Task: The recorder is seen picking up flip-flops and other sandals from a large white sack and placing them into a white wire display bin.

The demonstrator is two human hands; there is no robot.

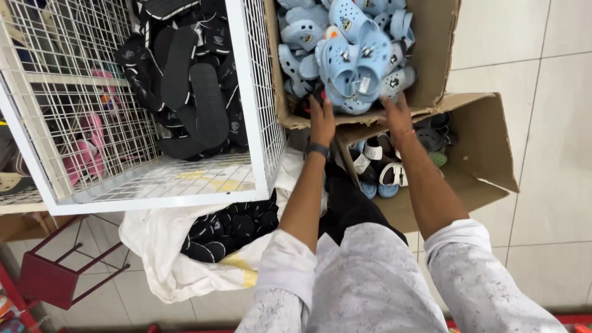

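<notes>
Our left hand (322, 120) and right hand (396, 114) grip the cardboard box (431, 61) by its front edge; full of light blue clogs (354, 49), it likely feels bulky, its floppy edge bending.

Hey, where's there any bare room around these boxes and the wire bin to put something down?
The wire bin has bare floor along its front edge, ahead of the black sandals. Bare tile floor lies right of the cardboard boxes. Crowded: the upper box, heaped with light blue clogs where the left hand and right hand reach, and the white sack.
</notes>
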